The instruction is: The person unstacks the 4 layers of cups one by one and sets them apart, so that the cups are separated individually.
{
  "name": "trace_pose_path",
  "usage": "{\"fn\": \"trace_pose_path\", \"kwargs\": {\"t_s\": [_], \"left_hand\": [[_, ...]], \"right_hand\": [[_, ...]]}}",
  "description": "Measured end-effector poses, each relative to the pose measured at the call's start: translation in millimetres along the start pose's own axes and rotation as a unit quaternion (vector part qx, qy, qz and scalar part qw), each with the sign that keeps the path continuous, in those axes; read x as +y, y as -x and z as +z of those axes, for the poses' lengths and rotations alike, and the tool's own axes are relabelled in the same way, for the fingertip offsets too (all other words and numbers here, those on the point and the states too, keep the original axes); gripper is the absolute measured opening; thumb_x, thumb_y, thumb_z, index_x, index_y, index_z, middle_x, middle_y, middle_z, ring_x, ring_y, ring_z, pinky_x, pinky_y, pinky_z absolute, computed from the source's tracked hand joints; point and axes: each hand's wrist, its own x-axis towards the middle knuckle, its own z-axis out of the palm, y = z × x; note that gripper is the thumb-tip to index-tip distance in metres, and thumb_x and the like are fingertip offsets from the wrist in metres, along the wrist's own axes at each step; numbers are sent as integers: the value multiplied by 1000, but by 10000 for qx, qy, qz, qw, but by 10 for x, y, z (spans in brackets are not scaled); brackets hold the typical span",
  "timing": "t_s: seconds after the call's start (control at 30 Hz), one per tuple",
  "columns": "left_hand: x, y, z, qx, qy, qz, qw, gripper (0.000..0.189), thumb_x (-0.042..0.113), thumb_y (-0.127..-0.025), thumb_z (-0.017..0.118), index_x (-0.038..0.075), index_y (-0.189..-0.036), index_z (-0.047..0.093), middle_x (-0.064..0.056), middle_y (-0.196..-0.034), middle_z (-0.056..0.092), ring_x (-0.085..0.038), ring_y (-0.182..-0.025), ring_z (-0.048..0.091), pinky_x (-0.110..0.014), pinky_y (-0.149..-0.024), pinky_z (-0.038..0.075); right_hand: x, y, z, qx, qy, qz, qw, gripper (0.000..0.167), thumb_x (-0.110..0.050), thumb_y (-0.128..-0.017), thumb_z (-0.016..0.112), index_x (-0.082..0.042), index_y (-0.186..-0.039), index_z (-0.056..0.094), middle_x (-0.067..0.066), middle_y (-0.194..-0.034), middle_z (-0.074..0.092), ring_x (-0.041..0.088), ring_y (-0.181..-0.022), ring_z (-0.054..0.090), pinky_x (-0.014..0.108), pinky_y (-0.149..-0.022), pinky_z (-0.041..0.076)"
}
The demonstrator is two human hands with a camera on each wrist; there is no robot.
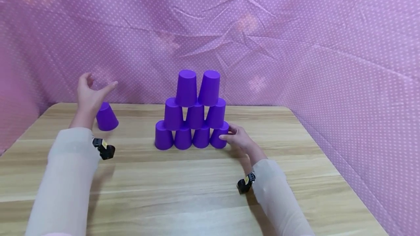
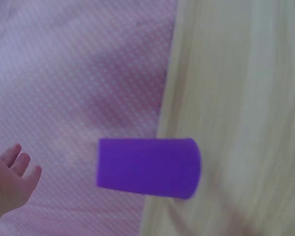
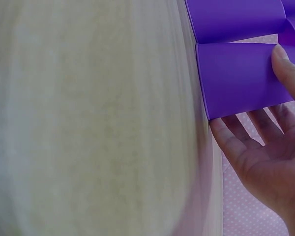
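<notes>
Purple cups stand upside down in a stepped stack: several in the bottom row, three in the middle row (image 1: 195, 116), two on top (image 1: 187, 88). My right hand (image 1: 241, 138) holds the bottom row's rightmost cup (image 1: 216, 140), thumb on its front and fingers behind its side. In the right wrist view that thumb (image 3: 285, 64) lies against the cup wall. Away to the left, my left hand (image 1: 88, 95) is raised with thumb and fingers spread and nothing between them. Just below and beside it, a lone purple cup (image 1: 106, 119) stands upside down on the table.
The wooden table (image 1: 183, 185) has rounded far corners. Pink dotted cloth (image 1: 328, 68) hangs behind it and along both sides. A small black camera sits on each wrist, the left one (image 1: 104, 149) above the tabletop.
</notes>
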Motion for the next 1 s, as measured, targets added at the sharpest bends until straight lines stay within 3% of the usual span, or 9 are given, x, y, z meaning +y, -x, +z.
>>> {"fn": "trace_pose_path", "kwargs": {"t_s": [0.17, 0.4, 0.77, 1.0], "left_hand": [[163, 48, 87, 0, 227, 345, 9991, 84, 39, -73, 66, 16, -137, 16, -8, -138, 20, -15, -125, 17, -28, -102, 16], [392, 158, 296, -351, 594, 855, 9939, 77, 30, -75, 67, 11, -135, 23, -11, -133, 30, -20, -121, 26, -28, -100, 23], [624, 451, 610, -959, 1091, 1490, 9781, 70, 17, -74, 69, 3, -131, 30, -16, -126, 40, -24, -113, 39, -34, -95, 32], [704, 574, 777, -1204, 1477, 1621, 9682, 65, 9, -74, 67, 1, -128, 32, -18, -123, 43, -23, -110, 41, -35, -93, 33]], "right_hand": [[70, -26, 3, 48, 45, -12, 10000, 46, -8, -76, 66, -4, -118, 50, 11, -108, 56, 23, -100, 51, 34, -84, 42], [59, -16, 6, 97, 24, 17, 9999, 45, -9, -76, 65, -6, -118, 50, 9, -108, 56, 22, -101, 51, 34, -86, 41], [49, 3, 14, 122, -23, 191, 9997, 48, -10, -76, 66, -8, -120, 49, 9, -111, 54, 22, -103, 49, 35, -88, 40], [51, -6, 12, 148, -22, 139, 9998, 47, -8, -76, 65, -6, -120, 49, 10, -110, 55, 22, -102, 50, 34, -86, 41]]}}
